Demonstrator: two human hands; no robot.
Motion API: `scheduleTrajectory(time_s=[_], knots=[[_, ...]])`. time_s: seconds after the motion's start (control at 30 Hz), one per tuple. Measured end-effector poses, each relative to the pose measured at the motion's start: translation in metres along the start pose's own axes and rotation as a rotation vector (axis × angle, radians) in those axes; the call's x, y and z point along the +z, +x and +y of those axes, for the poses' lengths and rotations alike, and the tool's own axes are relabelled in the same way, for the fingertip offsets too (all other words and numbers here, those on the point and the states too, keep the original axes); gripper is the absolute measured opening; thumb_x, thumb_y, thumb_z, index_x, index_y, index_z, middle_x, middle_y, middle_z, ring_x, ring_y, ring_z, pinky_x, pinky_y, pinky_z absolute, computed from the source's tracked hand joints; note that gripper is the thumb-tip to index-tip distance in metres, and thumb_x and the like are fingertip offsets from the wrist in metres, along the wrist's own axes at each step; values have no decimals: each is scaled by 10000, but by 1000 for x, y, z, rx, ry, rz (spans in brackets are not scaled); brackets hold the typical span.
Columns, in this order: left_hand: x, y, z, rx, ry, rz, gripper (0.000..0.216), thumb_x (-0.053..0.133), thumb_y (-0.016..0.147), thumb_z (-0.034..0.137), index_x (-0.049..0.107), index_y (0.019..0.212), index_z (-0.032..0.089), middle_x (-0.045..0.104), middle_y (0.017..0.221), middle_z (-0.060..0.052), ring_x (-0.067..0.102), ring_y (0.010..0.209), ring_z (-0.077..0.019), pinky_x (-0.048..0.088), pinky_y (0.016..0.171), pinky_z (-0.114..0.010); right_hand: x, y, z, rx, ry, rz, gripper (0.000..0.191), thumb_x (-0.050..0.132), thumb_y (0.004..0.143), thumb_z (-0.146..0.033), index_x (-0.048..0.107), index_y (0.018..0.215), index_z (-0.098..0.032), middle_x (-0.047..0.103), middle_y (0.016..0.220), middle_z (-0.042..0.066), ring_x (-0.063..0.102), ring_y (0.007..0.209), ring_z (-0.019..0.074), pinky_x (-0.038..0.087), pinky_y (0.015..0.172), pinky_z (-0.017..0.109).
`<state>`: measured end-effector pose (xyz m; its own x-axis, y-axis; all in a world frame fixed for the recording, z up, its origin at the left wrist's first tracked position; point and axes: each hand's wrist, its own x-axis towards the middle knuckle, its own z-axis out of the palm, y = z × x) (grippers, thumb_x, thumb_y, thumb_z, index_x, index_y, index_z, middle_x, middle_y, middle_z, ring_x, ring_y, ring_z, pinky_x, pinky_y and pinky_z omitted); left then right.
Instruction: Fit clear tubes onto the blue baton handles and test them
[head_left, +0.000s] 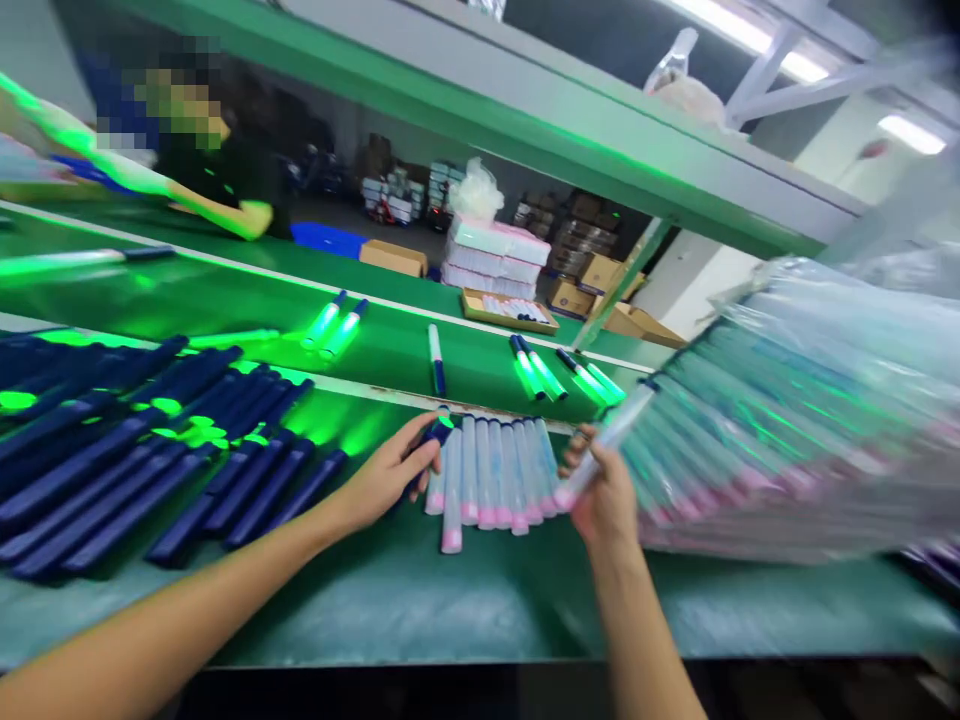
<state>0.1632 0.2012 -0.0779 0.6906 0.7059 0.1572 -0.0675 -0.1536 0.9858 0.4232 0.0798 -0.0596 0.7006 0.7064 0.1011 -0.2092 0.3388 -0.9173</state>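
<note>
My left hand (390, 472) is closed round a dark blue handle (439, 430) whose tip glows green. Between the fingers of my right hand (609, 495) is a translucent tube (628, 415) with a pink end, tilted up to the right. Several similar tubes (495, 470) lie side by side between my hands, pink ends toward me. To the left, a heap of dark blue handles (142, 495) covers the bench, some with green-lit ends. Right of my right hand lies a large clear plastic bag (765, 400) packed with pink-ended tubes.
Behind the bench (420, 610) runs a green conveyor belt (397, 345) carrying several glowing sticks (341, 330). A person (232, 160) works across it at the left. An open carton (510, 310) stands on the far side. Overhead spans a shelf beam (525, 110).
</note>
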Motion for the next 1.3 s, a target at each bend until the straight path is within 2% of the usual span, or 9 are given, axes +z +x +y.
scheduleTrajectory(time_s=[0.1, 0.17, 0.27, 0.4, 0.57, 0.87, 1.07, 1.17, 1.3], knots=[[32, -18, -20, -94, -170, -169, 542, 567, 967, 529, 510, 1375, 176, 606, 853, -26, 526, 617, -116, 441, 511, -219, 62, 7, -1, 112, 398, -71, 352, 731, 723, -373, 521, 958, -216, 399, 676, -102, 359, 494, 41, 310, 456, 150], [39, -24, -28, -107, -202, -239, 476, 577, 971, 507, 564, 1301, 165, 615, 840, -31, 541, 623, -117, 458, 548, -232, 91, 9, 6, 146, 495, -133, 326, 734, 751, -334, 521, 969, -219, 429, 684, -102, 388, 504, 33, 339, 476, 146], [38, -25, -30, -101, -244, -243, 457, 568, 977, 505, 573, 1279, 162, 620, 825, -29, 565, 589, -115, 455, 553, -241, 113, -4, 19, 174, 521, -226, 296, 723, 796, -312, 530, 1005, -227, 470, 715, -94, 439, 534, 33, 387, 513, 156], [34, -22, -30, -90, -286, -179, 455, 556, 985, 505, 555, 1274, 154, 619, 800, -17, 538, 530, -92, 419, 520, -222, 118, -23, 31, 106, 488, -287, 257, 692, 847, -309, 521, 1030, -250, 476, 725, -91, 444, 531, 35, 401, 519, 170], [37, -22, -33, -95, -218, -183, 440, 527, 1001, 498, 550, 1271, 152, 619, 781, -8, 515, 529, -93, 404, 509, -222, 121, -27, 37, 40, 432, -213, 209, 655, 897, -325, 513, 1033, -254, 482, 733, -88, 436, 512, 27, 366, 481, 164], [40, -26, -31, 10, 200, -33, 417, 543, 994, 445, 569, 1322, 188, 644, 709, 19, 592, 646, -149, 440, 612, -242, 122, -33, 38, -10, 402, -172, 174, 627, 934, -334, 518, 1042, -251, 468, 734, -89, 429, 507, 14, 351, 466, 155], [39, -27, -33, 105, 358, 21, 407, 517, 1011, 406, 554, 1350, 184, 745, 975, -36, 698, 839, -187, 533, 764, -280, 126, -38, 39, -66, 353, -98, 181, 625, 931, -362, 508, 1029, -266, 455, 737, -91, 424, 508, 19, 352, 459, 156], [39, -27, -36, 216, 488, 76, 417, 538, 1005, 368, 550, 1372, 170, 722, 1210, -96, 706, 1051, -238, 546, 887, -321, 129, -38, 43, -78, 310, -62, 190, 635, 927, -363, 506, 1022, -261, 458, 742, -89, 434, 518, 23, 371, 464, 157], [36, -26, -40, 267, 549, 66, 418, 522, 1013, 370, 550, 1376, 167, 702, 1287, -122, 691, 1146, -273, 552, 942, -371, 130, -40, 47, -71, 274, 9, 212, 638, 924, -387, 490, 986, -248, 457, 748, -84, 437, 530, 28, 392, 471, 157]])
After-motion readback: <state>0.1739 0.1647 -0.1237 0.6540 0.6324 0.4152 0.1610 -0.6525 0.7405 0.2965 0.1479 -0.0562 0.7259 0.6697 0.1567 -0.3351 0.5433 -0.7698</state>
